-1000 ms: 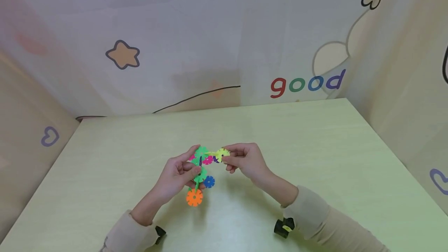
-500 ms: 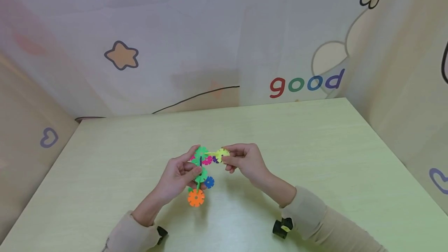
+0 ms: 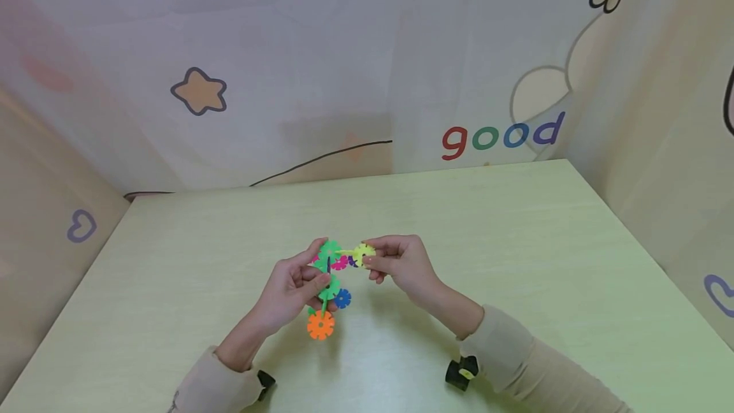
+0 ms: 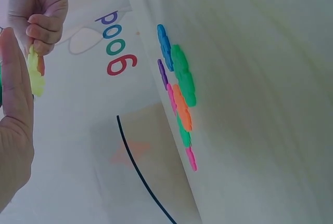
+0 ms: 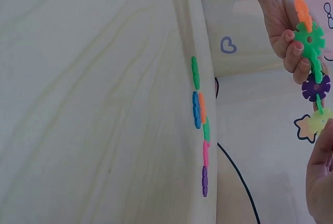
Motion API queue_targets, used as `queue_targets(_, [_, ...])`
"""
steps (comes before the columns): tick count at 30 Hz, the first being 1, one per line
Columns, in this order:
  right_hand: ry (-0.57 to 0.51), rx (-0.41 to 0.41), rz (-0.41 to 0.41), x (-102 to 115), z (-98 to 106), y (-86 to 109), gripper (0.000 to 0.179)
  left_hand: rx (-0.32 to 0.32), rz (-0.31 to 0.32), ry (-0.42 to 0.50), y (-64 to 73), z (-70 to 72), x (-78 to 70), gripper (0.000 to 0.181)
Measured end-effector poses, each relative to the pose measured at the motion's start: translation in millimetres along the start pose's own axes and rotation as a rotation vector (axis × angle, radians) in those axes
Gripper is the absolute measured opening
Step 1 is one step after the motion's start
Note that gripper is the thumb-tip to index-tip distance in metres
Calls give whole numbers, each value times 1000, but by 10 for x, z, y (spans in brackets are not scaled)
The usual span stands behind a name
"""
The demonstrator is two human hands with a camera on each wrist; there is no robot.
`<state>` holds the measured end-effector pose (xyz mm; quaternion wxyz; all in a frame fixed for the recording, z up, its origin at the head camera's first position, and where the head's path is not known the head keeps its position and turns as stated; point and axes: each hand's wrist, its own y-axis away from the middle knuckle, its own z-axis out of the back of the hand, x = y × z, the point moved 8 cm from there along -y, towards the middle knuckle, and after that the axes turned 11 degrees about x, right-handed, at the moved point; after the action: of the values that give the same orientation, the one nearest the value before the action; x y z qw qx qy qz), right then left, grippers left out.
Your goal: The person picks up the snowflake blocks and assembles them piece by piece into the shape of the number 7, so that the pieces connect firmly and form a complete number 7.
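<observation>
My left hand (image 3: 289, 289) holds a chain of interlocked notched plastic discs between thumb and fingers. From its near end run an orange disc (image 3: 320, 325), a green disc (image 5: 309, 39) seen edge-on from the head, another green disc (image 3: 329, 287), a purple disc (image 5: 316, 86), a further green disc (image 3: 329, 251) and yellow pieces. With thumb and forefinger, my right hand (image 3: 410, 266) pinches the yellow disc (image 3: 364, 253) at the chain's far right end. My left fingers partly cover the chain's middle.
Loose discs lie on the pale table (image 3: 487, 228) beneath and behind the chain: blue (image 3: 343, 299), pink (image 3: 339, 262), purple (image 4: 163, 74), orange (image 4: 182, 108) and green (image 4: 184, 76) among them. A printed cloth wall (image 3: 344, 50) stands behind the table.
The chain's orange end has swung slightly to the right. Both hands keep nearly the same place and the same hold on the discs.
</observation>
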<state>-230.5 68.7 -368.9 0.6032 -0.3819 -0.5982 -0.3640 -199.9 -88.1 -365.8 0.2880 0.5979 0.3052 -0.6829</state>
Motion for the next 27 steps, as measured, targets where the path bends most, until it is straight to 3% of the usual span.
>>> queue_targets(21, [-9, 24, 35, 47, -24, 10, 28, 17, -29, -16, 0, -3, -24, 64])
queue_targets(27, [16, 33, 17, 38, 2, 2, 29, 16, -1, -4, -21, -4, 30, 65])
